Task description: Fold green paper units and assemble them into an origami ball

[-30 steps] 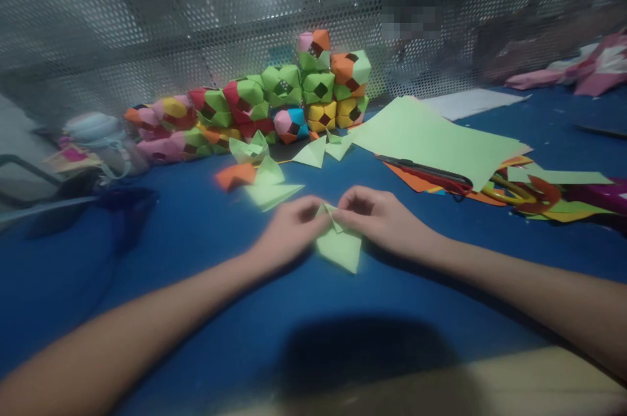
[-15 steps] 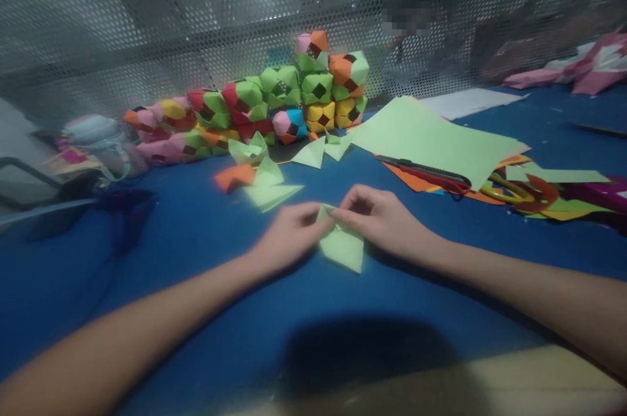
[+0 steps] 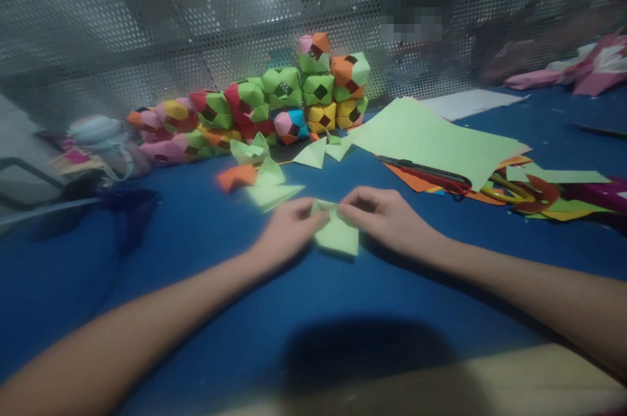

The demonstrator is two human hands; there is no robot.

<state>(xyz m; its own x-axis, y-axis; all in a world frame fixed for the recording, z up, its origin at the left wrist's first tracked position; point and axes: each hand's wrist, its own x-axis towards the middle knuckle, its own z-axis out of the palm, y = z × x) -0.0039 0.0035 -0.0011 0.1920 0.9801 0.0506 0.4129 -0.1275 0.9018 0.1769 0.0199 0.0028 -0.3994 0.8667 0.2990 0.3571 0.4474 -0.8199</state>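
Observation:
A small folded piece of light green paper [image 3: 337, 234] is held just above or on the blue table, between my two hands. My left hand [image 3: 292, 225] pinches its left edge, thumb on top and fingers behind. On the upper right corner, my right hand [image 3: 379, 212] has thumb and fingertips closed, the fingers curled. Beyond my left hand lie folded light green pieces [image 3: 274, 196] and an orange folded piece [image 3: 237, 177]. Farther back are more folded green pieces [image 3: 310, 153].
Multicoloured folded-paper cubes [image 3: 247, 102] are stacked along the perforated metal screen [image 3: 206, 17]. On the right lie green paper sheets [image 3: 435, 138], a dark and red pen-like tool [image 3: 426, 171], yellow-handled scissors [image 3: 509, 187] and paper scraps. A pale bottle [image 3: 105, 142] lies at left.
The folded paper has turned slightly and its lower edge sits higher, now looking squarer. My left hand has shifted a little left, so the hands are slightly farther apart.

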